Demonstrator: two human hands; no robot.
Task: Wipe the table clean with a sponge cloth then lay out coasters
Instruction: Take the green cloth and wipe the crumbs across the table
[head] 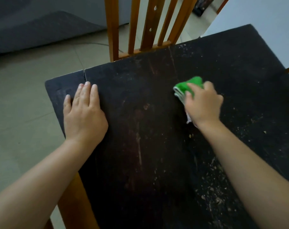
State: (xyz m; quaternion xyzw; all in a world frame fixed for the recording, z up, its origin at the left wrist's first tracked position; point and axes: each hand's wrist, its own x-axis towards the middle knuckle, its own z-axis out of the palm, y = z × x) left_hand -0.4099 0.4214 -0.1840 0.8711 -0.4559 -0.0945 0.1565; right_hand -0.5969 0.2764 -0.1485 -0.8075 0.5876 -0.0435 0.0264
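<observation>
A dark, worn table (pixel 140 113) fills most of the view, with pale crumbs and dust scattered over its right half. My right hand (pixel 203 104) grips a folded green and white sponge cloth (pixel 188 87) and holds it against the tabletop right of the middle; the cloth sticks out past my fingers and is blurred. My left hand (pixel 84 111) lies flat on the table near its left edge, fingers straight and together. No coasters are in view.
A wooden chair (pixel 148 27) with a slatted back stands against the table's far edge. Another wooden chair part (pixel 71 200) shows under the left edge. Beige floor tiles (pixel 24 104) lie to the left, a grey sofa (pixel 41 22) beyond.
</observation>
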